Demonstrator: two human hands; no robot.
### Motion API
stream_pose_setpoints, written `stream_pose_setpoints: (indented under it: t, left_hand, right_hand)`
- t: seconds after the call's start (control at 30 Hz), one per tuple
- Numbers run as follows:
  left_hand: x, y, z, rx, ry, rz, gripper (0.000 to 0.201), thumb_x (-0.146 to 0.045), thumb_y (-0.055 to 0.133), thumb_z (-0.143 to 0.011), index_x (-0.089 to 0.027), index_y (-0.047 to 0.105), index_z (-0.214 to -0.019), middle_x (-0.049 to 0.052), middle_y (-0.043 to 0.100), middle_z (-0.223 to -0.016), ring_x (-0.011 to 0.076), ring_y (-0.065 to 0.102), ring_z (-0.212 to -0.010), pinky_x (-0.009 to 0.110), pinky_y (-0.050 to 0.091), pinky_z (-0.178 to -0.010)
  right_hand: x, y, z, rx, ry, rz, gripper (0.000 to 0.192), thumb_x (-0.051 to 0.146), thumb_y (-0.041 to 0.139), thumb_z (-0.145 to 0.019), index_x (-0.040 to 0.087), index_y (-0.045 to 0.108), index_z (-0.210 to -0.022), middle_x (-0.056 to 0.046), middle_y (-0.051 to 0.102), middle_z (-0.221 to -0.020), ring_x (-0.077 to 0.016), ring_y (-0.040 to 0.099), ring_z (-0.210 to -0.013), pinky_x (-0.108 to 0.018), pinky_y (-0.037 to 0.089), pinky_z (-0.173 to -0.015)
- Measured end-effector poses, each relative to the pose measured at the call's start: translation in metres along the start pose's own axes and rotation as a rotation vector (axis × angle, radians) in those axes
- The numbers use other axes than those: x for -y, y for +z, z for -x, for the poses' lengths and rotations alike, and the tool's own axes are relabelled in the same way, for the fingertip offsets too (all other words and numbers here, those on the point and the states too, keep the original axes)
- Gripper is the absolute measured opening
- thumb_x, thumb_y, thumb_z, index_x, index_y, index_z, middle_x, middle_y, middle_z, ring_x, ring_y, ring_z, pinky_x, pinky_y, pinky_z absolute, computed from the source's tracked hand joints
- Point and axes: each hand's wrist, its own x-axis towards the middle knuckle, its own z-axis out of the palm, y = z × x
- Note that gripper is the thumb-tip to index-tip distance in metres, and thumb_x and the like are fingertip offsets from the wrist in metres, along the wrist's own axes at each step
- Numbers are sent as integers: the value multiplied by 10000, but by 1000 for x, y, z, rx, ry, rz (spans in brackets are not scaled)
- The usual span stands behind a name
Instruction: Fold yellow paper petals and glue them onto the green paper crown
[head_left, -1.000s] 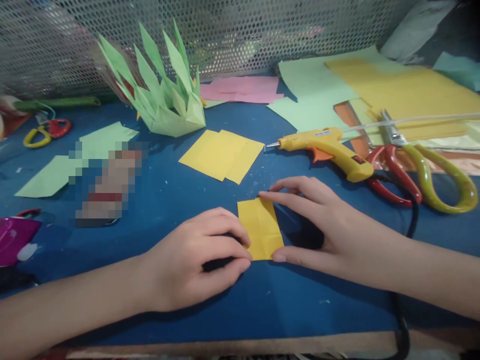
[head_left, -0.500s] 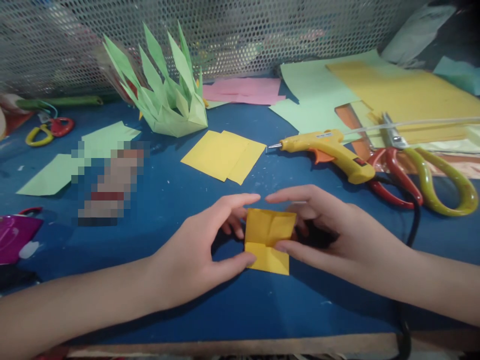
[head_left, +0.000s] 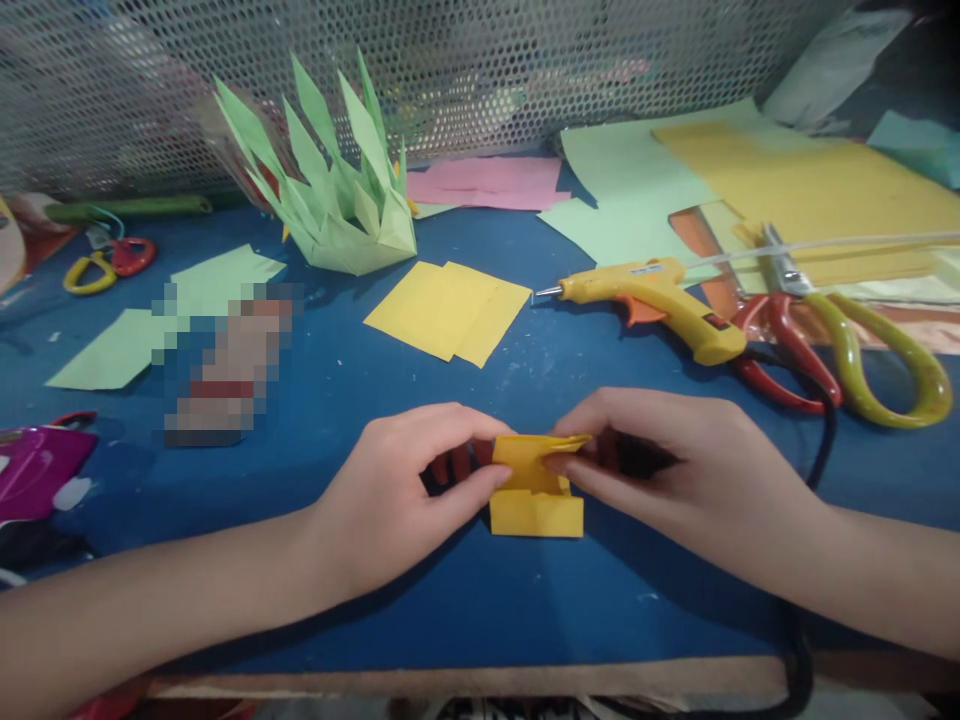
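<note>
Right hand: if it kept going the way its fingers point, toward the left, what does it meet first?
The right hand already pinches the folded yellow paper. Straight beyond it are the left hand fingers, gripping the paper's other side. Depth is unclear, but they look level.

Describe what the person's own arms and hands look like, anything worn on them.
Both forearms are bare right to the picture's edges: no sleeves, gloves, watch or bracelets show. The left hand and right hand carry no visible rings; fingernails look short and unpainted.
</note>
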Motion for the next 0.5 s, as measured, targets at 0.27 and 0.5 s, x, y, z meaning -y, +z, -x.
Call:
stream_pose_setpoints:
  t: [0.27, 0.5]
  left_hand:
    - [-1, 0, -2, -25, -45, 25, 82, -136, 602, -808, -202, 621, -853, -49, 674, -788, 45, 553, -527, 126, 428, -458]
    - [-1, -1, 1, -18, -122, 140, 71, -187, 563, -838, -207, 597, -896, -63, 634, -646, 42, 493, -391, 145, 400, -387]
  right_hand:
    - [2, 0, 1, -86, -71, 87, 88, 183, 568, -837, 225, 615, -898, 28, 663, -748, -84, 589, -589, -193, 470, -539]
    - [2, -2, 4, -79, -30, -22, 113, 249, 581, -843, 224, 573, -953, 54, 667, -662, -79, 618, -534, -168, 492, -512]
